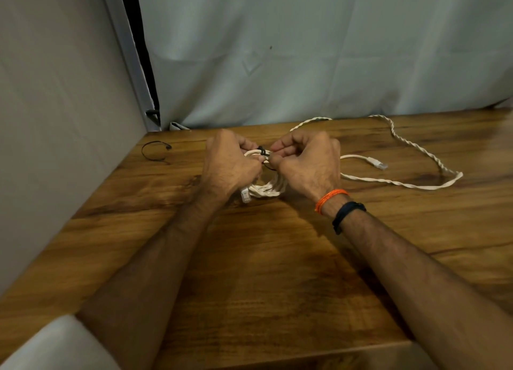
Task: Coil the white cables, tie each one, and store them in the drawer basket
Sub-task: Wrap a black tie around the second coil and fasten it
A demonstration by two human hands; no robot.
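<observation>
A coiled white cable [268, 189] lies between my hands on the wooden table [249, 272], its clear plug [245, 195] sticking out below my left hand. My left hand [227, 167] grips the coil at its top. My right hand [305, 164] pinches a thin black tie [263, 150] wrapped around the coil's strands. A second white cable [402, 147] lies loose and uncoiled to the right, its plug [377, 163] pointing right. The drawer basket is not in view.
A spare black tie [155, 151] lies curled on the table at the back left. A grey panel [55, 119] walls the left side and a pale curtain [305, 50] hangs behind the table. A white rounded object [55, 347] sits at the bottom left corner.
</observation>
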